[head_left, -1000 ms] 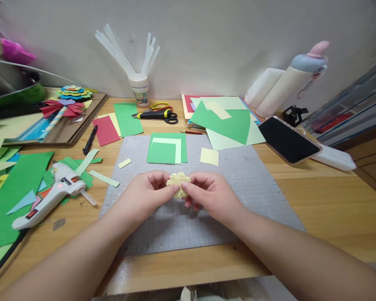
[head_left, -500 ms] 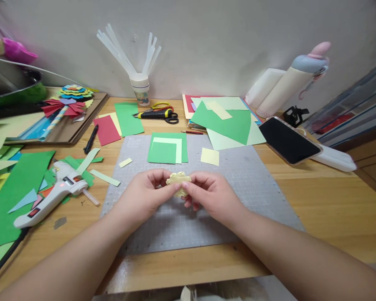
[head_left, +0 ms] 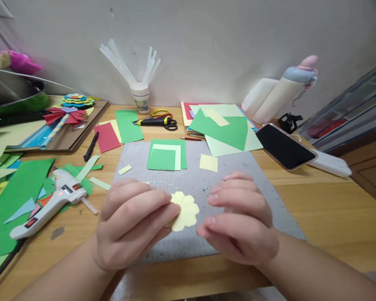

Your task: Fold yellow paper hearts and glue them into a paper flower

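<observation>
Between the thumb and fingers of my left hand [head_left: 134, 221] a pale yellow paper flower [head_left: 187, 211] is pinched by its left edge. It has rounded petals, and fold creases run through its middle. My right hand [head_left: 241, 217] is just right of the flower, apart from it, with fingers curled loosely and a gap between thumb and fingertips; nothing shows in it. Both hands are above the grey cutting mat [head_left: 253, 184]. Past them on the mat are stacked green paper squares [head_left: 163, 159], a yellow paper square [head_left: 208, 163] and a small yellow scrap [head_left: 125, 169].
A white glue gun [head_left: 52, 205] with a lit light lies at left among paper scraps. Behind the mat are scissors [head_left: 172, 125], a cutter knife [head_left: 152, 121], a cup of glue sticks [head_left: 141, 100] and stacked paper [head_left: 225, 133]. A phone [head_left: 286, 146] leans at right.
The yellow flower is now spread wider and faces up. My right hand has let go and moved right; my left hand still holds the flower. The view has tilted slightly up.
</observation>
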`<state>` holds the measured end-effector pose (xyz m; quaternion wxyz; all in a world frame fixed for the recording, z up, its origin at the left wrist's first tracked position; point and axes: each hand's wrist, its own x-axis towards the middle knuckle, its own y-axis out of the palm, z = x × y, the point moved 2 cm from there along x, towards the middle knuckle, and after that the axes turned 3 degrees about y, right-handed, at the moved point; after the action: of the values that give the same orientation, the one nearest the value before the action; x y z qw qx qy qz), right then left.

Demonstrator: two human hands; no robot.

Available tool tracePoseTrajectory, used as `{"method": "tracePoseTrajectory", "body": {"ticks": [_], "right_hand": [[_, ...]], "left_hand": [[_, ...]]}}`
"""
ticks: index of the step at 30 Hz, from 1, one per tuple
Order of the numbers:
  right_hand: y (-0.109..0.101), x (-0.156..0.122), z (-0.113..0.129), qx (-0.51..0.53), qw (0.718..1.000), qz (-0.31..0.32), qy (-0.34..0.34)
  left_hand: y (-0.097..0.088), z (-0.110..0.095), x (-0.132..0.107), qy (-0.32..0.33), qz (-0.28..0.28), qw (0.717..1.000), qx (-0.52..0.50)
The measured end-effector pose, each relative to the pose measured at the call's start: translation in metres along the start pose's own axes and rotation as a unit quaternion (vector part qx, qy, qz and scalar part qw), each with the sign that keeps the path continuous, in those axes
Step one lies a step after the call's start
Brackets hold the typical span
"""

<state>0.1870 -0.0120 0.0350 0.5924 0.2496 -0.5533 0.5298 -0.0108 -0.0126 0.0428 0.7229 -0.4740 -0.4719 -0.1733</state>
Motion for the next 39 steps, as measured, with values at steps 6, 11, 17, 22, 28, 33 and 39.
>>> {"method": "tracePoseTrajectory", "body": {"ticks": [6, 11, 17, 22, 28, 33, 39], "right_hand": [[0.004, -0.002, 0.006, -0.038, 0.999, -0.022, -0.032], [0.002, -0.003, 0.006, -0.018, 0.999, 0.004, -0.029], [0.002, -0.004, 0.003, -0.021, 0.999, 0.022, -0.034], [0.003, -0.004, 0.002, -0.002, 0.999, 0.044, -0.033], [0.004, -0.001, -0.001, 0.054, 0.997, 0.054, 0.019], [0.018, -0.007, -0.012, 0.182, 0.932, 0.15, 0.276], [0.035, -0.025, -0.019, 0.31, 0.779, 0.195, 0.508]], "left_hand": [[-0.002, -0.003, 0.013, 0.034, -0.01, 0.999, 0.012], [-0.005, -0.004, 0.014, 0.037, 0.006, 0.999, 0.02], [-0.006, -0.005, 0.014, 0.032, 0.015, 0.999, 0.021], [-0.005, -0.005, 0.012, 0.036, 0.018, 0.999, 0.006], [0.004, -0.005, 0.009, -0.127, 0.039, 0.983, -0.126], [0.031, 0.0, 0.002, -0.484, 0.102, 0.796, -0.349], [0.042, 0.005, -0.009, -0.646, 0.038, 0.584, -0.49]]}}
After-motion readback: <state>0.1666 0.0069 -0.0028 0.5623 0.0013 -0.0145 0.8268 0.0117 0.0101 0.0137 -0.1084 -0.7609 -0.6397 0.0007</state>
